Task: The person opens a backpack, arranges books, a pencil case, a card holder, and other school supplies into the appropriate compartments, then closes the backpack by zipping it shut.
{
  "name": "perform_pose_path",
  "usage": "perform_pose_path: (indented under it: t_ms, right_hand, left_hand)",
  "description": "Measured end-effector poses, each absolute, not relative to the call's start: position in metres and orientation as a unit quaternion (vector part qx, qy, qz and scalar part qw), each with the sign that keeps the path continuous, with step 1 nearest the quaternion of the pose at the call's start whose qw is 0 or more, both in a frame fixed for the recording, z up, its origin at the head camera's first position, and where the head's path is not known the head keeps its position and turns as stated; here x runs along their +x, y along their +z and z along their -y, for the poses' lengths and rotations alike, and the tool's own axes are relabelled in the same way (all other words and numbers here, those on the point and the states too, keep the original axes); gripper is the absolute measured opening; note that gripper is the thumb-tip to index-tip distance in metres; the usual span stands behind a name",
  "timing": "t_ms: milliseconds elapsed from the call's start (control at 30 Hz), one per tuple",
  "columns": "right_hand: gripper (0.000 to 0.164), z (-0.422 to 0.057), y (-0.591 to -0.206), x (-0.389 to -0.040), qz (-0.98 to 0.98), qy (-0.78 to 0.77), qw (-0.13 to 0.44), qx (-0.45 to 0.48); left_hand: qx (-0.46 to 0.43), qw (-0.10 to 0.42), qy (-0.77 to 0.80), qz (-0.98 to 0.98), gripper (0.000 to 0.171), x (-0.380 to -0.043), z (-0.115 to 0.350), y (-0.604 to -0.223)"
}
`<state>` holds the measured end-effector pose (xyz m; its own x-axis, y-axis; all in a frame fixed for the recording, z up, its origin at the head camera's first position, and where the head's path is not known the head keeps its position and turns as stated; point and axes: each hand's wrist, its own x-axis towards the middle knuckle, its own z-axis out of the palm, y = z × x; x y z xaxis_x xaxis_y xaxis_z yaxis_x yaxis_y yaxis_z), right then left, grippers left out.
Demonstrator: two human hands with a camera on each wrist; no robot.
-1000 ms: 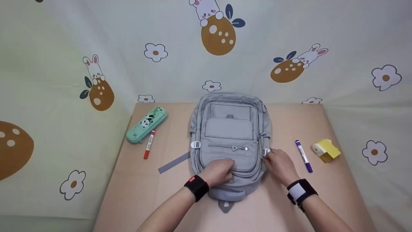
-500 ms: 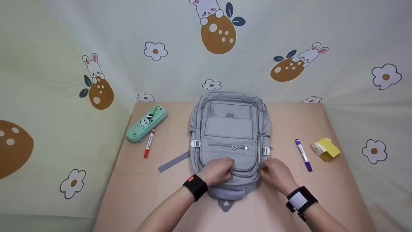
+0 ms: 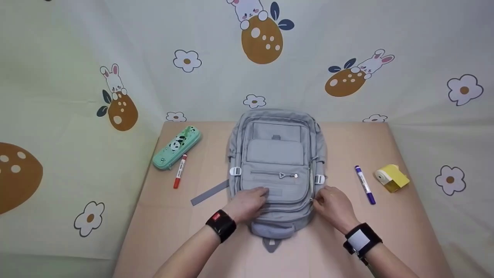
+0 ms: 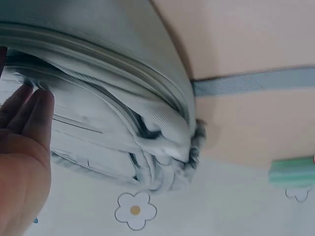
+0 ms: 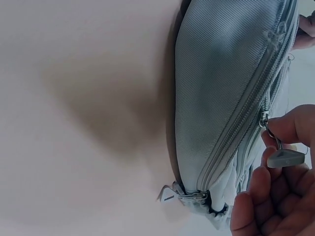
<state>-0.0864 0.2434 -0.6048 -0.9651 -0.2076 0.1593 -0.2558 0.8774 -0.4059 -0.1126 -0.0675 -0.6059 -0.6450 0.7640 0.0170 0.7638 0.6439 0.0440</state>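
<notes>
Both forearms reach in from the near edge of the desk (image 3: 166, 235), angled inward toward a light-grey fabric backpack (image 3: 276, 154) that lies in the middle of it, front panel up, its padded carry handle (image 3: 273, 230) toward the person. The left hand (image 3: 247, 204) comes in palm down over the backpack's lower left front. Its fingers are loosely extended and grasp nothing; whether the fingertips press on the fabric cannot be told. The right hand (image 3: 335, 204) is at the backpack's lower right edge, just below a white plastic side buckle (image 3: 319, 179). There its thumb and fingers pinch a metal zipper pull with a grey wedge-shaped tab (image 5: 286, 158), the remaining fingers curling beneath the tab. Each wrist wears a black band. To the left of the backpack are a mint-green panda pencil case (image 3: 177, 148) and a red-capped white marker (image 3: 180, 172); to the right, a purple-and-white marker (image 3: 365, 185) and a yellow-and-white tape dispenser (image 3: 392, 178).
</notes>
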Motion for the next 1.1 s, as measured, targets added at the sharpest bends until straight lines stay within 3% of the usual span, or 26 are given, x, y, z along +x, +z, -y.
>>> perform_pose_path:
  t_ms: [200, 400, 667, 867, 1033, 1100]
  right_hand:
    - [0.016, -0.243, -0.607, -0.083, 0.967, 0.22, 0.064, 0.11]
    - [0.015, -0.24, -0.607, -0.08, 0.967, 0.235, 0.05, 0.088]
    - [0.016, -0.23, -0.604, -0.072, 0.961, 0.269, 0.005, 0.061]
    - [0.015, -0.211, -0.603, -0.066, 0.947, 0.312, -0.046, 0.06]
    - [0.015, -0.188, -0.601, -0.065, 0.941, 0.323, -0.053, 0.082]
    - [0.015, -0.18, -0.601, -0.066, 0.939, 0.327, -0.052, 0.095]
  left_hand:
    - [0.418, 0.007, -0.006, -0.908, 0.03, -0.112, 0.07, -0.607]
    - [0.383, 0.031, 0.114, -0.916, 0.009, -0.12, 0.076, -0.61]
    - [0.353, 0.055, 0.194, -0.914, 0.011, -0.127, 0.081, -0.61]
    - [0.342, 0.07, 0.194, -0.917, 0.029, -0.129, 0.081, -0.61]
    - [0.346, 0.068, 0.194, -0.915, 0.007, -0.128, 0.081, -0.611]
    - [0.348, 0.065, 0.194, -0.915, 0.018, -0.127, 0.081, -0.611]
